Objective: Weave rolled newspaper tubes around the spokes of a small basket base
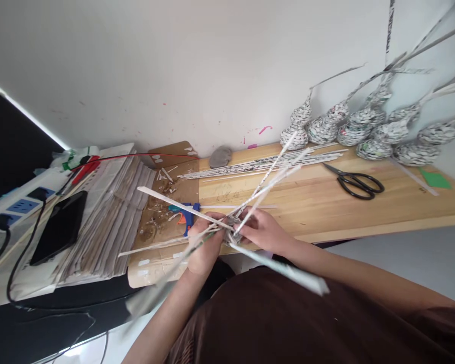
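A left hand (205, 245) and a right hand (263, 230) pinch a small woven paper piece (232, 234) between them at the near edge of a wooden table (296, 210), pale paper strips (174, 204) fanning outward from the grip. A blue glue gun (188, 217) lies just beyond the left hand; farther past the grip rests a bundle of paper rods (260, 164), with black scissors (343, 176) and gourd-shaped weavings (354, 127) to the right.

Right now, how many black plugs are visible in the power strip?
2: one plug near the black phone, another plug nearer the picture's left edge. More may be hidden beyond that edge.
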